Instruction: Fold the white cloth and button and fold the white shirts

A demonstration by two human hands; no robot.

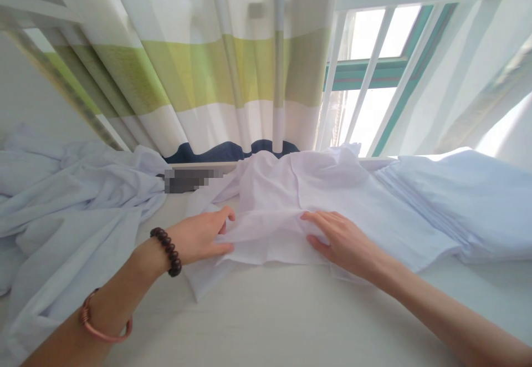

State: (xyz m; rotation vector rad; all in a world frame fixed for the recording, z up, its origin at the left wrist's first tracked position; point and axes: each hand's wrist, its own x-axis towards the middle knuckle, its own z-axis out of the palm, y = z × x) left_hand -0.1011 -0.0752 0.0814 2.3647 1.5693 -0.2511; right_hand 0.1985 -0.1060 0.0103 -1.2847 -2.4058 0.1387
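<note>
Matt cloth (270,184), shiny metal bangle (86,314)

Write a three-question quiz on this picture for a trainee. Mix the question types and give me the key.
1. Open question: What are the left hand and the right hand both touching?

2. Multiple choice: Which wrist wears the dark beaded bracelet?
A) Right
B) Left
C) Both

3. True or false: The loose white heap lies to the left of both hands, and the folded white pile lies to the right of the fingertips.

Key:
1. The white cloth spread out in the middle.
2. B
3. True
</note>
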